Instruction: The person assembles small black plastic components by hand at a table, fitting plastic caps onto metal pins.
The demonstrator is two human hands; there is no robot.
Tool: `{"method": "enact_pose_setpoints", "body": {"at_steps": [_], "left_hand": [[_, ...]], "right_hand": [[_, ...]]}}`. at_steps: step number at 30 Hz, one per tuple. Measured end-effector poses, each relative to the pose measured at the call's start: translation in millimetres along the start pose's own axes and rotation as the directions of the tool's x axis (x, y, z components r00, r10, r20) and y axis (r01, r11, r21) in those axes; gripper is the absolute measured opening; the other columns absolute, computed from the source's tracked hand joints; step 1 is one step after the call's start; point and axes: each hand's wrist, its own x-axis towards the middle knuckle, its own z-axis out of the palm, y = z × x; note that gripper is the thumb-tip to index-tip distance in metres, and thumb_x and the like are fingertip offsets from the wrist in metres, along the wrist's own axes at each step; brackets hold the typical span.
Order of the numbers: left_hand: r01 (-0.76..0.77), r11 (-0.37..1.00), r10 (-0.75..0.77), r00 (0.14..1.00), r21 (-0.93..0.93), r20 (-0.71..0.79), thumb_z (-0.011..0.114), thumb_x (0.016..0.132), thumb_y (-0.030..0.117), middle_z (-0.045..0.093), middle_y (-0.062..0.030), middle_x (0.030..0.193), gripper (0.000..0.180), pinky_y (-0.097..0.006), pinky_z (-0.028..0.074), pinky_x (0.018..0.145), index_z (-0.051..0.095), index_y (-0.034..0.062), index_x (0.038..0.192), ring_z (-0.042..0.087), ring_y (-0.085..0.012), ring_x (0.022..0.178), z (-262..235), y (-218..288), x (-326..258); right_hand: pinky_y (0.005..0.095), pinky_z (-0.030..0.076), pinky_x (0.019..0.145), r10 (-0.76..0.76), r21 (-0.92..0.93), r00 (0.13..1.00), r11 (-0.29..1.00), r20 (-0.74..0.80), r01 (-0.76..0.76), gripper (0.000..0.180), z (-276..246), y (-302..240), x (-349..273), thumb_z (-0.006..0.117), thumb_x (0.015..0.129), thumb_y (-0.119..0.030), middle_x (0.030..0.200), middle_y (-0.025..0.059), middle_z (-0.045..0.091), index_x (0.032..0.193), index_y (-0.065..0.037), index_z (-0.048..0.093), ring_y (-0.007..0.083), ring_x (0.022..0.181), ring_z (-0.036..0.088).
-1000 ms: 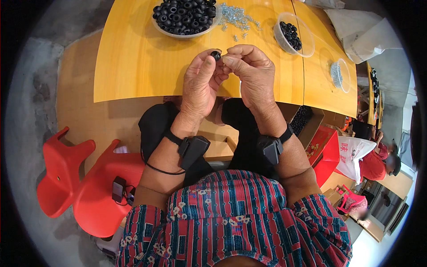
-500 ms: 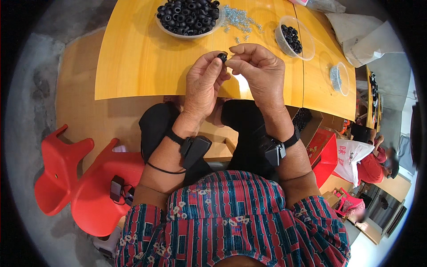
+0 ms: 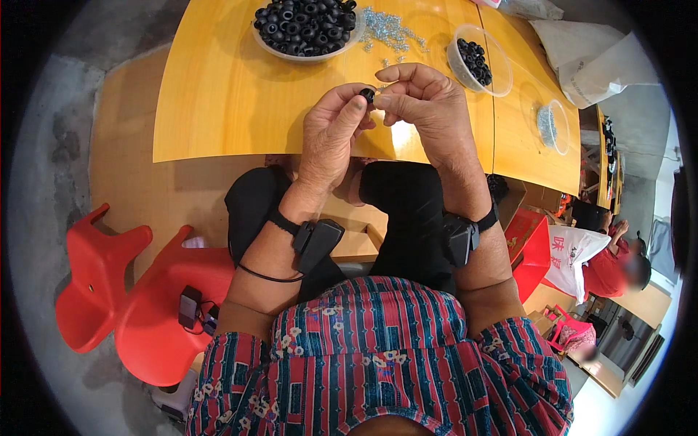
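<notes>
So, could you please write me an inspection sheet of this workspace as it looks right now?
Surface: yellow wooden table, bare in front of the person.
Job's things: small black rubber ring pinched between both hands; whether a screw sits in it cannot be told.
Clutter: large clear bowl of black rings; loose pile of small silvery screws; smaller clear tub of black rings; clear tub of silvery parts.
Grippers: left hand and right hand both closed on the ring, raised above the table.
Cables: thin black cable at the left wrist device.
Surroundings: red plastic stools; another person at right.
</notes>
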Motion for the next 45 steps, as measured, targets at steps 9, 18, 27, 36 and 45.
{"method": "enact_pose_setpoints", "body": {"at_steps": [9,18,27,36,45], "left_hand": [[0.037,0.995,-0.039,0.999,-0.095,-0.017,0.059,0.090,0.024,0.060,-0.0039,0.096,0.029,-0.025,0.047,0.077,0.057,0.0015,0.107,0.055,-0.0099,0.083,-0.8,1.6,-0.4],[0.062,0.970,-0.066,0.998,-0.234,-0.006,0.059,0.089,0.029,0.058,-0.0015,0.092,0.032,-0.024,0.048,0.077,0.056,0.0039,0.109,0.055,-0.0088,0.080,-3.3,2.5,2.4],[0.158,0.971,-0.148,0.987,-0.182,0.065,0.056,0.090,0.028,0.056,-0.0009,0.090,0.028,-0.023,0.045,0.076,0.056,0.0033,0.104,0.052,-0.0084,0.081,-5.2,12.0,1.4],[0.225,0.960,-0.207,0.971,-0.164,0.119,0.053,0.092,0.025,0.054,0.0000,0.087,0.023,-0.024,0.049,0.072,0.057,0.0045,0.103,0.050,-0.0090,0.077,-9.4,11.4,5.0],[0.161,0.970,-0.156,0.987,-0.182,0.041,0.056,0.091,0.026,0.056,0.0001,0.086,0.027,-0.022,0.044,0.073,0.058,0.0023,0.103,0.050,-0.0079,0.078,-1.8,9.9,2.8]], "right_hand": [[0.0196,0.046,0.061,-0.073,0.057,0.997,0.996,-0.020,0.074,0.028,8.8,18.4,-0.2,0.069,0.076,-0.001,0.075,0.0034,0.062,0.103,0.002,0.061,0.0082,0.064,0.056],[0.0192,0.047,0.064,-0.276,-0.018,0.961,0.961,0.026,0.276,0.029,17.4,33.5,1.0,0.065,0.075,0.008,0.078,0.0015,0.057,0.104,0.001,0.063,0.0063,0.067,0.054],[0.0220,0.044,0.061,-0.331,-0.233,0.937,0.908,0.109,0.348,0.024,4.8,27.9,8.4,0.069,0.072,0.000,0.072,0.0020,0.053,0.096,-0.006,0.067,0.0095,0.065,0.052],[0.0206,0.046,0.062,-0.328,-0.295,0.934,0.887,0.142,0.357,0.025,-1.9,26.6,6.3,0.067,0.074,0.002,0.077,0.0023,0.056,0.099,-0.004,0.066,0.0090,0.068,0.055],[0.0196,0.049,0.063,-0.352,-0.155,0.934,0.928,-0.061,0.340,0.021,12.0,34.7,-0.5,0.066,0.074,0.006,0.080,0.0037,0.062,0.094,0.000,0.067,0.0085,0.072,0.060]]}}
